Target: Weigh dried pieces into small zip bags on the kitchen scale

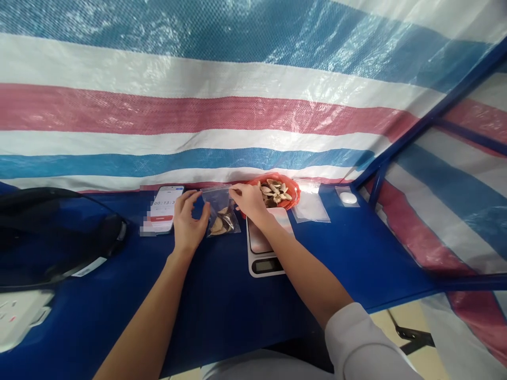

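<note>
Between my hands is a small clear zip bag (220,202) with several dried, tan and dark slices in its lower part. My left hand (187,220) is at the bag's left edge, fingers curled and thumb against the plastic. The bag's upper right corner is pinched by my right hand (250,201), whose forearm passes over a white kitchen scale (255,253). Just behind the scale, a red plastic bag (293,193) is spread open like a bowl and holds more dried slices (275,191); my right hand partly covers it.
A phone (163,210) with a running timer lies left of my left hand. Flat clear bags (312,207) and a white oval object (348,198) are on the right. A black headset-like item (59,237) and a white device (24,319) occupy the blue table's left side.
</note>
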The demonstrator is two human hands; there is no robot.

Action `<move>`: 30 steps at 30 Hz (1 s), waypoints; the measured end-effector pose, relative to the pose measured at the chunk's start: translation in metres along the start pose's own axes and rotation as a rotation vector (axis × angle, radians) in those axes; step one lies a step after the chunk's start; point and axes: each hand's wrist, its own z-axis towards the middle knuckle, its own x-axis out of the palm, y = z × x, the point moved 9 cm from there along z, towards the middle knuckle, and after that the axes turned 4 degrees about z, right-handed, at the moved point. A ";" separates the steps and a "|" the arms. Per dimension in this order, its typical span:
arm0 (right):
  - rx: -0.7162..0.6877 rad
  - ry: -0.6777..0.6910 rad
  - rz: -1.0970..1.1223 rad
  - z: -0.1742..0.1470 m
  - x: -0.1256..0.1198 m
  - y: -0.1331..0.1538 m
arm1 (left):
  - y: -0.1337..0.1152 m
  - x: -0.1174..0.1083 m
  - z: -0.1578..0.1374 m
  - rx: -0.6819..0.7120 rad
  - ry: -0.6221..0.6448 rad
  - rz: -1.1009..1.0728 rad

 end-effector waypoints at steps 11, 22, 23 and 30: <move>-0.307 0.146 -0.320 -0.053 0.012 0.035 | 0.004 0.026 -0.012 0.216 0.295 0.083; -0.431 0.217 -0.594 -0.061 0.033 0.031 | 0.009 0.032 -0.020 0.169 0.388 0.075; -0.425 0.212 -0.600 -0.060 0.034 0.030 | 0.009 0.033 -0.020 0.171 0.391 0.078; -0.411 0.212 -0.637 -0.050 0.040 0.029 | 0.015 0.042 -0.013 0.166 0.382 0.130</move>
